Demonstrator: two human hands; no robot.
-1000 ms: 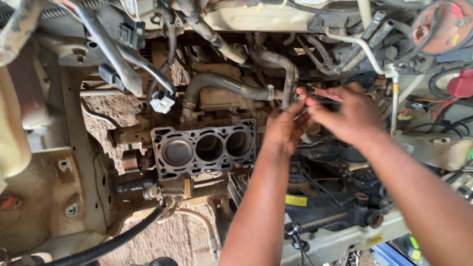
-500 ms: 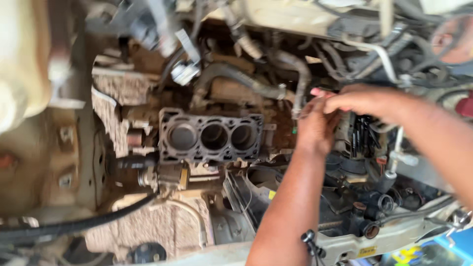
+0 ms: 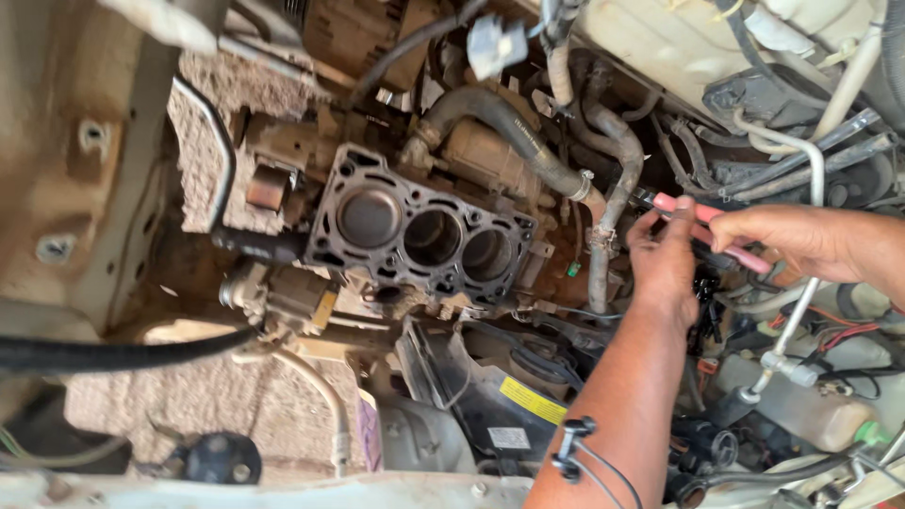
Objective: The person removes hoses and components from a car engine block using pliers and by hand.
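Note:
My right hand (image 3: pixel 801 240) comes in from the right and grips the pink handles of a pair of pliers (image 3: pixel 716 231). The pliers' jaws point left at a clamp on a grey rubber hose (image 3: pixel 603 236), just right of the engine block. My left hand (image 3: pixel 665 264) reaches up from the bottom edge, with its thumb and fingertips pinched on the pliers near the head, beside that hose. The bare engine block (image 3: pixel 415 236), dirty and dark, shows three open cylinder bores left of both hands.
A thick curved hose (image 3: pixel 509 132) runs above the block. A black cable (image 3: pixel 113 353) crosses the lower left. Tubes, wires and a metal pipe (image 3: pixel 801 311) crowd the right side. A cream tank (image 3: pixel 679 38) sits at the top, and a yellow-labelled black cover (image 3: pixel 509 401) lies below the block.
The view has swung and moved closer, so the block sits further left and tilted. Both hands remain at the hose right of the block, and the pink pliers handles show more clearly.

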